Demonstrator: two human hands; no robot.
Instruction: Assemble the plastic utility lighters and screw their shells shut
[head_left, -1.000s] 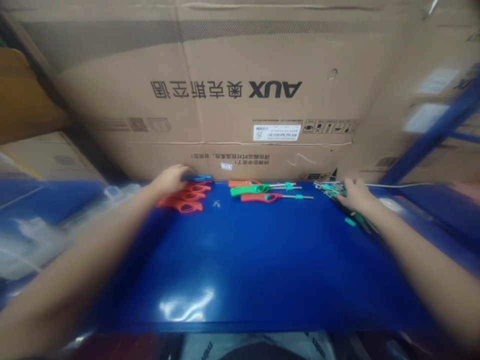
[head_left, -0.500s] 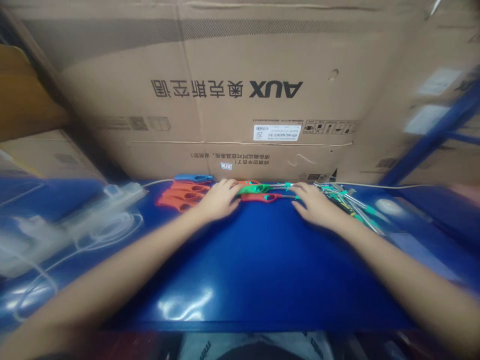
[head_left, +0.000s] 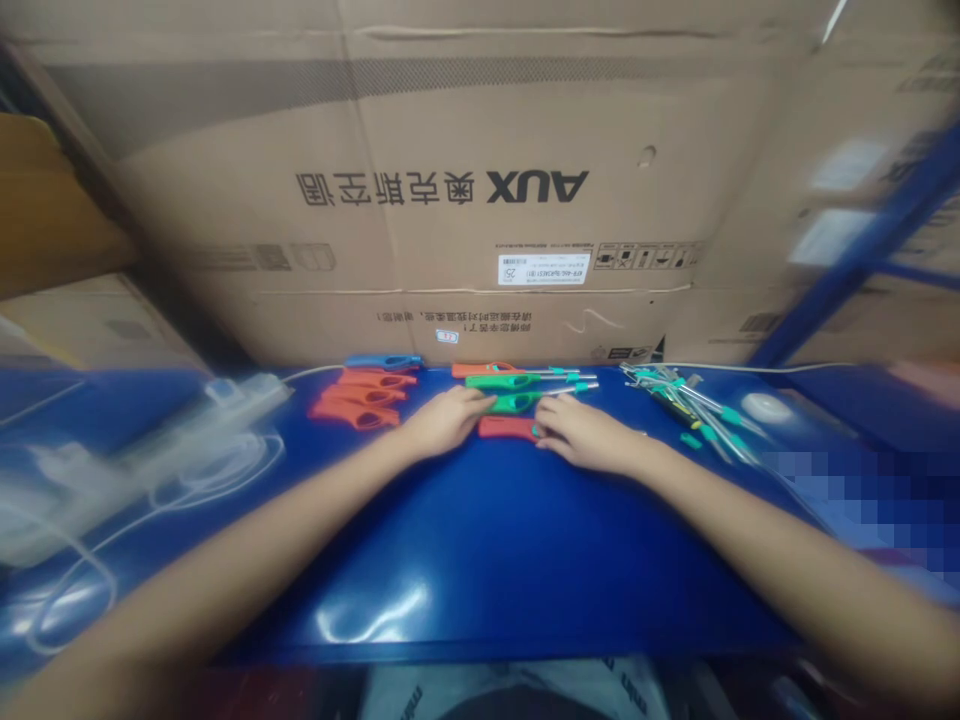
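Four-sided rows aside, long-barrelled lighters lie across the blue tabletop in front of me. My left hand (head_left: 448, 420) is closed at the handle end of the nearer green lighter (head_left: 516, 403). My right hand (head_left: 583, 432) has its fingers curled over the front of a red lighter (head_left: 506, 427), hiding much of its barrel. Behind them lie another green lighter (head_left: 499, 382) and an orange lighter (head_left: 480, 370), both with metal barrels pointing right. To the left are several orange handles (head_left: 360, 400) and a blue handle (head_left: 384, 361). A pile of metal barrels with teal parts (head_left: 694, 400) lies to the right.
A large cardboard box (head_left: 420, 110) stands upright along the back edge. White power strips (head_left: 150, 460) with cables lie at left. A round white object (head_left: 765, 407) sits beyond the barrel pile. A blue metal post (head_left: 847, 250) rises at right.
My right hand has moved left and nearer to me, onto the red lighter. The lighters under my hands are spread farther apart, with the red one nearer me. My left hand has shifted slightly.
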